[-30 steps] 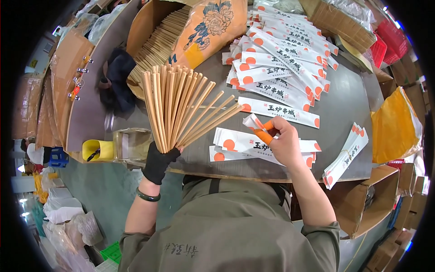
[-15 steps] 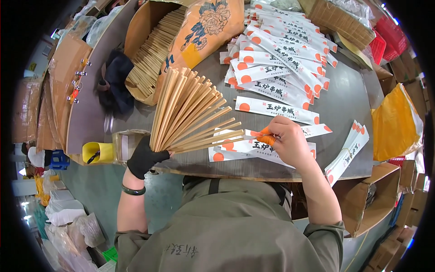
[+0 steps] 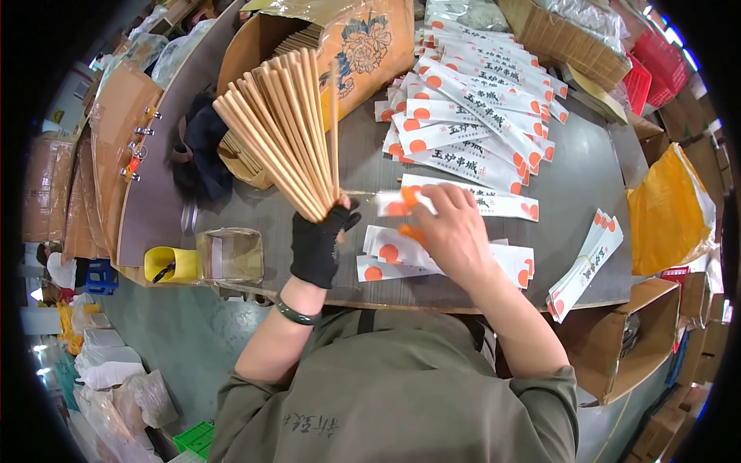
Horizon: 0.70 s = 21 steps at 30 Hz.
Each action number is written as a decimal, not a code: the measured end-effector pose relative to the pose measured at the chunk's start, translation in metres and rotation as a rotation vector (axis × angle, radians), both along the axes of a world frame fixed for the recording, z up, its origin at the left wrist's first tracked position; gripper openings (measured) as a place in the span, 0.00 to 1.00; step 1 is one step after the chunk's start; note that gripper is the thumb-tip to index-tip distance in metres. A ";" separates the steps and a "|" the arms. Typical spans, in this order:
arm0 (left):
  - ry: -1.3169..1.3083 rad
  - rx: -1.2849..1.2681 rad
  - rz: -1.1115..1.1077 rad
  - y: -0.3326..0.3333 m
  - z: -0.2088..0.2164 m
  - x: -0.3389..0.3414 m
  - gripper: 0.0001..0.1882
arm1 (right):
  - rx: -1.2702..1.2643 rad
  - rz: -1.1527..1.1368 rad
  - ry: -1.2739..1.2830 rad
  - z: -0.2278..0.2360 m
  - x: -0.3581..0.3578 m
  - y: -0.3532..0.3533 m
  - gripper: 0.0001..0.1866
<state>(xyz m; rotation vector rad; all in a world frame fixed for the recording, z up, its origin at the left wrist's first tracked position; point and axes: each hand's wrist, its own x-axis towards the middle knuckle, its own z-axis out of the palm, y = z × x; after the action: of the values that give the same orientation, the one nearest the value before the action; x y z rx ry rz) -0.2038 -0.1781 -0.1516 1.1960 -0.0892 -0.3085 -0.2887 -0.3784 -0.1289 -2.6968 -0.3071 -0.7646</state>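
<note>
In the head view, clamps the left hand, in a black fingerless glove, round the bunched lower ends of a fan of pale, round wooden chopsticks, up above the grey tabletop

Has swung the fan since half a second ago, from leaning right to leaning up and left, and has brought the left hand in toward the middle of the body

Spreads the right hand, with orange tape on thumb and finger, over a flat white paper sleeve with orange-red dots; too blurred, so cannot tell whether pinched on it or only laid against it

Has shifted the right hand up and left from before, taking the sleeve off the low stack of white sleeves near the table edge and partly over a single white sleeve lying flat

Beyond, much as before, a large overlapping pile of white sleeves; at far right, a narrow bundle of white sleeves

Behind the fan, an orange-brown container printed with a dark flower, with more chopsticks inside
</note>
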 end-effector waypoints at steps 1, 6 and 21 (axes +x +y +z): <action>0.004 0.128 0.028 0.005 -0.002 0.005 0.14 | -0.007 0.002 -0.003 -0.002 -0.007 -0.001 0.15; -0.223 0.551 0.117 0.029 -0.023 0.009 0.13 | -0.165 0.175 0.356 -0.034 -0.051 0.022 0.17; 0.021 0.506 0.062 0.067 -0.025 -0.005 0.11 | 0.291 0.050 0.090 -0.060 -0.046 0.015 0.09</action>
<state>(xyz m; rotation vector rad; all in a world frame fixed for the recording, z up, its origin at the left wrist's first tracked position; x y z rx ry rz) -0.2086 -0.1116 -0.1764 1.6932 0.0481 -0.2981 -0.3348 -0.3638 -0.1888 -2.4311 -0.2214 -0.6182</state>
